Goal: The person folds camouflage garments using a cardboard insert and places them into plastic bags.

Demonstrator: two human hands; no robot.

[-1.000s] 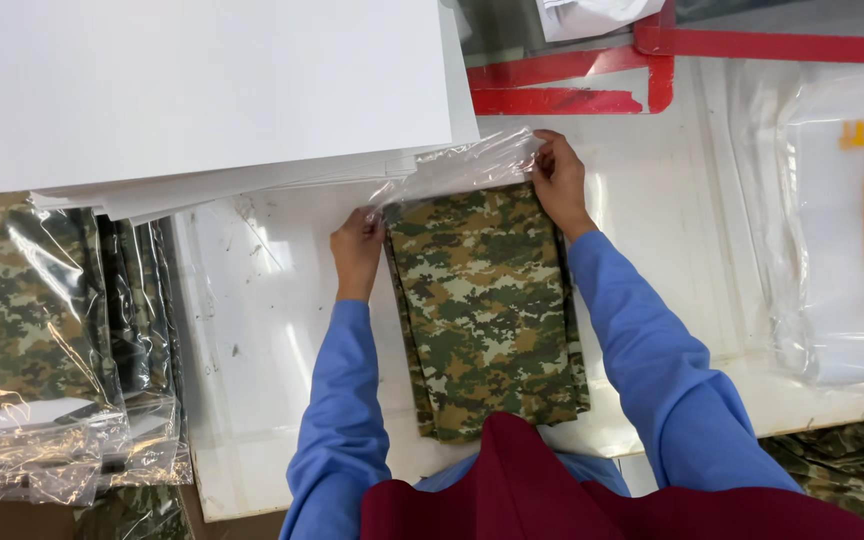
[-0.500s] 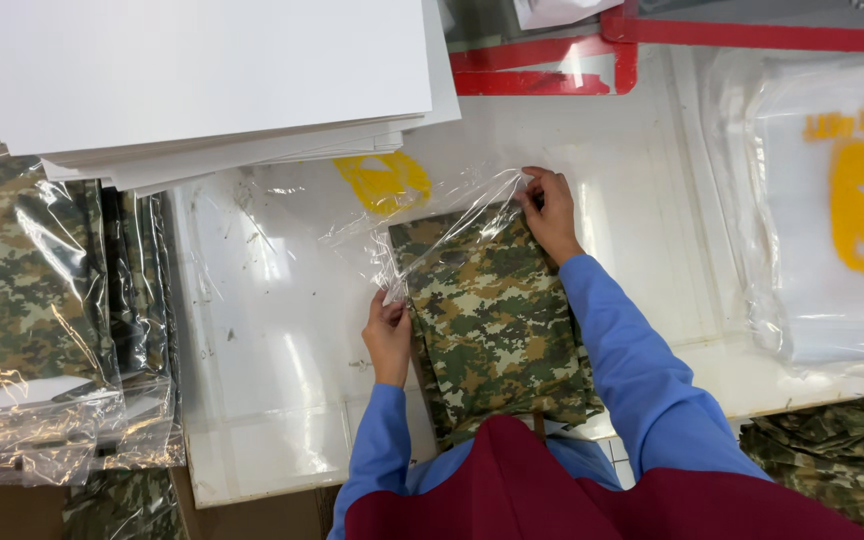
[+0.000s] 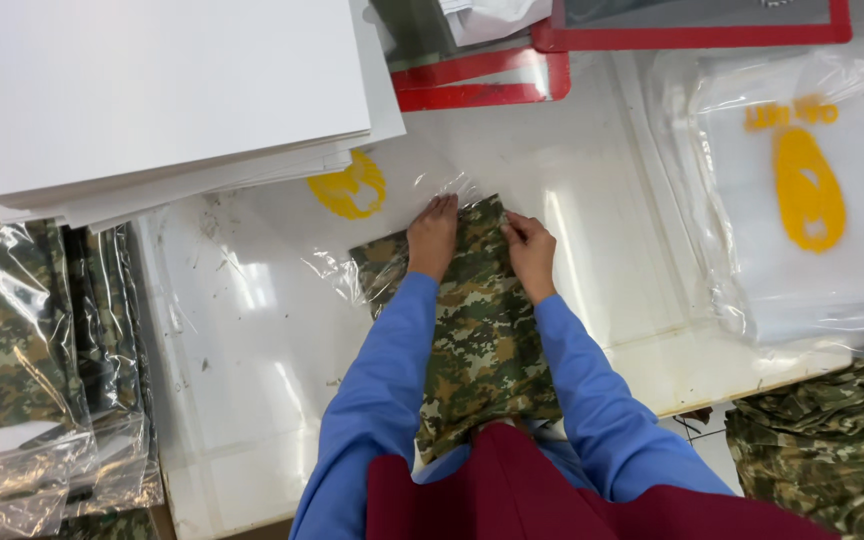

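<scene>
Both hands have moved together since the earlier frame: left hand and right hand are pressing flat, grip open, on the folded camouflage garment, half inside the clear plastic bag on the worktop; bagged garments are stacking at left.

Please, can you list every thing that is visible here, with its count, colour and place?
folded garment: one, camouflage green-brown, table centre, under both hands
clear bag: one, transparent with yellow print, around the garment's far end
white sheets: one stack, white, upper left
bagged garments: one pile, camouflage, left edge
empty bags: one stack, clear with yellow print, right
red frames: two, red, top
loose garments: one heap, camouflage, lower right
table: one, white
left hand: on garment
right hand: on garment
</scene>
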